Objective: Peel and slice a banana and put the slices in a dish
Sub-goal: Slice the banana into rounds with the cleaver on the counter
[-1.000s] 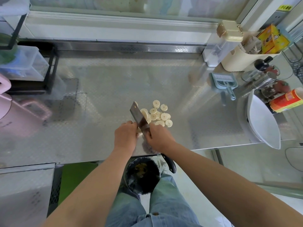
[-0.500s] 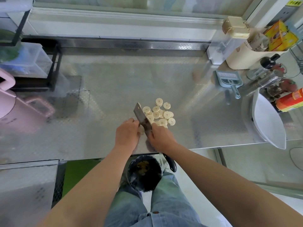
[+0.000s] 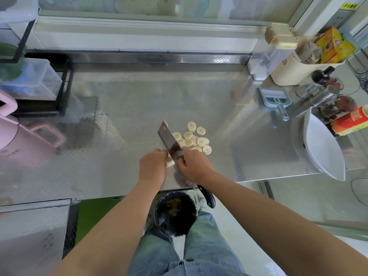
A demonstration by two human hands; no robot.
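Note:
Several pale banana slices (image 3: 194,139) lie in a loose heap on the steel counter (image 3: 123,120). My right hand (image 3: 194,165) grips a cleaver (image 3: 169,140) whose blade stands on edge just left of the heap, its black handle end poking out below my wrist. My left hand (image 3: 152,166) is closed on the short remaining banana piece (image 3: 169,160), pressed against the blade's left side; most of that piece is hidden by my fingers. A white dish (image 3: 322,148) sits at the counter's right edge, apart from the slices.
A bin (image 3: 176,213) with peel inside stands below the counter's front edge between my legs. A pink jug (image 3: 22,140) is at the left, a blue scoop (image 3: 275,100), bottles and a red tin (image 3: 350,121) at the right, a black rack (image 3: 39,86) at the back left.
The blade has shifted slightly against the banana piece while both hands stay together at the counter's front. The heap of slices looks much the same.

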